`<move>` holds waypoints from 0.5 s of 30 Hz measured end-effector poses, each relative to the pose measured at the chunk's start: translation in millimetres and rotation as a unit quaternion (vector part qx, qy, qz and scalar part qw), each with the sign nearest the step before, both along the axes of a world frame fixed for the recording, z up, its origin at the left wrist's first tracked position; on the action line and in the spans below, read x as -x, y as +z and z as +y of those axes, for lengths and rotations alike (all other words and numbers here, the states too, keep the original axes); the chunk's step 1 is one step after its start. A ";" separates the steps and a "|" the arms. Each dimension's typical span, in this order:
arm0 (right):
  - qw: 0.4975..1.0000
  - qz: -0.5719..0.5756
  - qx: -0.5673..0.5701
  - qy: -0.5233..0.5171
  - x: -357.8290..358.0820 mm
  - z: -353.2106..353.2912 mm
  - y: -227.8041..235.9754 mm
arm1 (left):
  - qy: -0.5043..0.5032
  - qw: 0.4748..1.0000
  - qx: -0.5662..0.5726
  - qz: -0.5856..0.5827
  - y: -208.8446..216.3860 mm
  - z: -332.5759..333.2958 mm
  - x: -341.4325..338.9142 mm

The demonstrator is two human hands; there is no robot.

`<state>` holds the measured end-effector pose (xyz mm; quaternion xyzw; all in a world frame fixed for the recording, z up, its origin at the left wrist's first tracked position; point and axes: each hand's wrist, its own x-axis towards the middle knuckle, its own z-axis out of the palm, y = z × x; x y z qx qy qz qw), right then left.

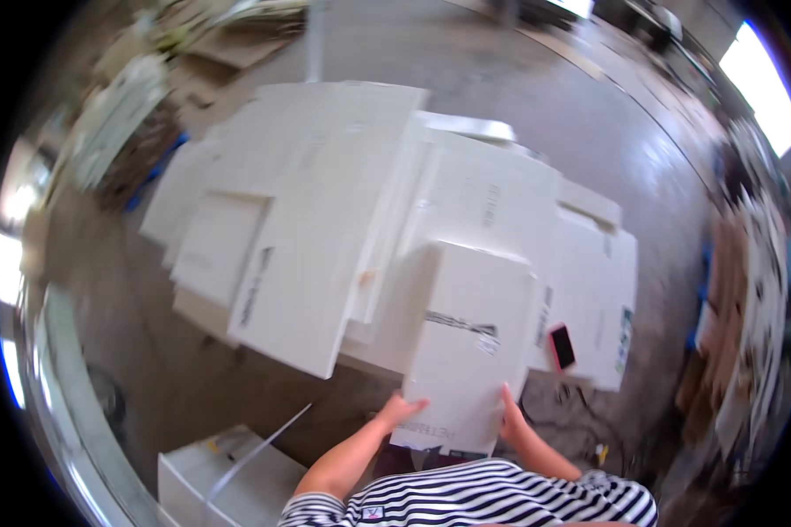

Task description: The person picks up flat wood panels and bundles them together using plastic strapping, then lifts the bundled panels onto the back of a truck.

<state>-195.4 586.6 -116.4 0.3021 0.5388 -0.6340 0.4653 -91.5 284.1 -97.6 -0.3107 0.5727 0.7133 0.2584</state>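
A long, flat white cardboard box (470, 360) with dark print lies in front of my body, its far end over a pile of white cardboard. My left hand (399, 410) grips its left edge near the close end, thumb on top. At the opposite edge, my right hand (512, 420) presses along the side with the thumb up. The fingers beneath the box are hidden on both sides. Under and beyond it spread large white cardboard sheets (325, 202), overlapping at angles. A phone with a pink edge (561, 346) rests on the cardboard to the right.
At the lower left stands a white box (228, 470) with a pale strap across it. Stacked flat cardboard (734, 316) rises at the right, and another stack (127, 132) sits at the far left on blue supports. Cables (589, 413) lie on the concrete floor to my right.
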 end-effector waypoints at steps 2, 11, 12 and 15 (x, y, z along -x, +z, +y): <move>0.997 -0.008 -0.075 -0.014 2.6 -9.8 21.3 | 0.000 0.983 0.173 0.059 -5.8 5.8 -13.6; 0.972 0.104 0.191 -0.083 64.4 -69.6 49.7 | 0.017 0.939 0.342 0.035 188.6 -36.3 -12.4; 0.974 0.101 0.191 -0.073 57.7 -68.8 52.5 | 0.016 0.936 0.347 0.063 200.9 -41.4 -30.3; 0.968 0.078 0.240 0.009 50.1 -163.8 144.2 | 0.105 0.917 0.374 0.092 224.6 -56.9 -88.7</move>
